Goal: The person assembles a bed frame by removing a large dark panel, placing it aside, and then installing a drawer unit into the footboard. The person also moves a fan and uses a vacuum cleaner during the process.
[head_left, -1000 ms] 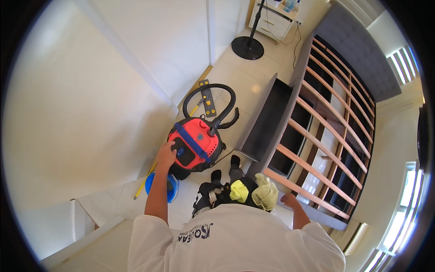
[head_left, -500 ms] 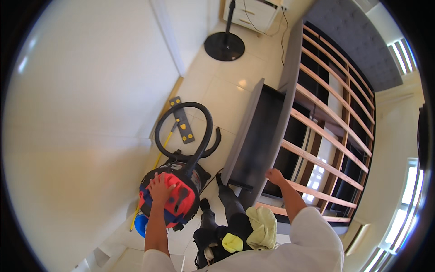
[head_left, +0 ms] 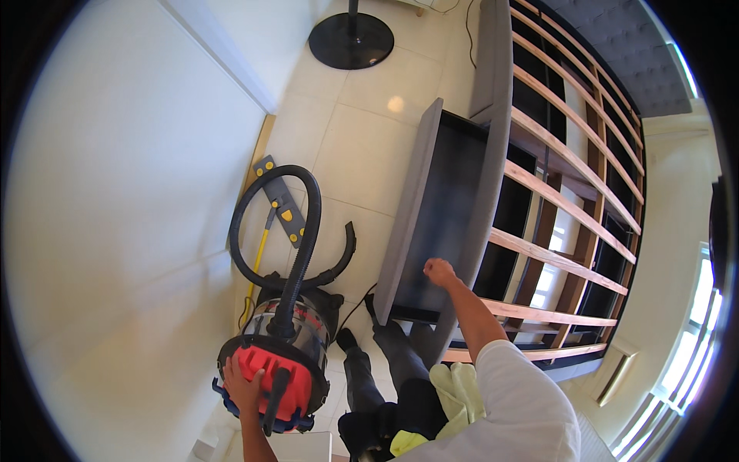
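Note:
A wet-dry vacuum cleaner (head_left: pixel 296 369) with a red and black top and a shiny drum stands at my lower left. My left hand (head_left: pixel 242 383) lies flat against the left side of its red lid, fingers apart. The black hose (head_left: pixel 309 231) loops up from the vacuum and curls back to its right. My right hand (head_left: pixel 439 272) hovers over the pulled-out grey drawer (head_left: pixel 400 223) of the bed. Its fingers are curled in, and nothing shows in them.
The grey bed frame (head_left: pixel 493 192) with bare wooden slats fills the right. A flat mop (head_left: pixel 283 208) with a yellow pole lies along the left wall. Farther off is a round black stand base (head_left: pixel 352 40). A dark cord (head_left: pixel 358 308) runs between vacuum and drawer.
The vacuum top has tipped toward me, its handle now raised, with my left hand moved to its left side. My right hand has gone from the bed's side rail to over the drawer.

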The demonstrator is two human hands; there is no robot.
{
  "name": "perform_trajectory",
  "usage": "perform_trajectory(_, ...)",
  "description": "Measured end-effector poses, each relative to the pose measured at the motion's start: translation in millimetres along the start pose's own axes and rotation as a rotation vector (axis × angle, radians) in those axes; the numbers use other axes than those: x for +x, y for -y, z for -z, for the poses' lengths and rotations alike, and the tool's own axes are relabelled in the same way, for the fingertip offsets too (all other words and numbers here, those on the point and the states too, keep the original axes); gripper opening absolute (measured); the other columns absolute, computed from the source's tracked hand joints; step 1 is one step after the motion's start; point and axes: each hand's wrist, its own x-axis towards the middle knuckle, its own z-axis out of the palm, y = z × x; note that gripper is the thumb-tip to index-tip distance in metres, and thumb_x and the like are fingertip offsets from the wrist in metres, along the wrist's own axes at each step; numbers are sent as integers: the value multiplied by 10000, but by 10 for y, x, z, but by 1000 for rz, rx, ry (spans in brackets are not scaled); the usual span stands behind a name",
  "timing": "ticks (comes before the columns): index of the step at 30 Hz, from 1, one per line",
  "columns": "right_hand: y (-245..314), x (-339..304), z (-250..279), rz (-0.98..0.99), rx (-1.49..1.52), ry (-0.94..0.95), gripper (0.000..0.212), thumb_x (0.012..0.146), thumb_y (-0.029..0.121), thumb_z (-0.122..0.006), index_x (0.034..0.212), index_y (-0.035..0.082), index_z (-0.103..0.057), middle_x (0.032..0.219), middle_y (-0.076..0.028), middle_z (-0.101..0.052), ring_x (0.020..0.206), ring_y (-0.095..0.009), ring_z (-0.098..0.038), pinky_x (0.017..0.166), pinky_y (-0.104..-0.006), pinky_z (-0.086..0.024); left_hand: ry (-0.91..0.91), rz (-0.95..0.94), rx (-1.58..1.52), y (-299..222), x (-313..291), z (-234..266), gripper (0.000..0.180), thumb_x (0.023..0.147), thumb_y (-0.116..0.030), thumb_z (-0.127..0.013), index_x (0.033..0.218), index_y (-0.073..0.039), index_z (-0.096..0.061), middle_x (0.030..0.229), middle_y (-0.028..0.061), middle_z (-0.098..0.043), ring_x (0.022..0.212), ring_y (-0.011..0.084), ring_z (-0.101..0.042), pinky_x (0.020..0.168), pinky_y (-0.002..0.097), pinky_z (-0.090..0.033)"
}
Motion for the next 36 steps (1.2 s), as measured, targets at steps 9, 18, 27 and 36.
perform_trajectory(9,-180,737,-144,-125,173,-119,552,672,332,-622,1070,-14,-458,958,-172,-574,928,-303,-539,800,-366,-424,-27,-31,-114,165,90,-70,753,645,-323,-658,1233,-2,-314,1246,232,-334,1155,383,-309,965,429,-246)
perform_trajectory(18,221,1289,-441,-251,422,-38,667,654,286,-678,1153,-50,-389,1084,-202,-513,1015,-291,-495,850,-340,-390,-5,45,-130,186,117,-25,731,667,-282,-649,1248,-13,-298,1272,214,-309,1184,359,-278,982,409,-216)
perform_trajectory(27,152,1541,-821,-378,527,-220,588,651,160,-666,1135,-36,-395,1091,-175,-502,929,-298,-514,745,-380,-447,-27,118,7,184,46,-26,798,641,-394,-659,1257,-38,-298,1282,189,-300,1174,345,-286,964,423,-220)
perform_trajectory(36,588,1700,-990,-221,790,-206,280,611,2,-596,885,-52,-570,791,-117,-591,665,-210,-558,578,-338,-466,-80,143,26,296,68,-16,831,637,-524,-591,1279,-96,-281,1287,153,-294,1197,325,-248,961,467,-184)
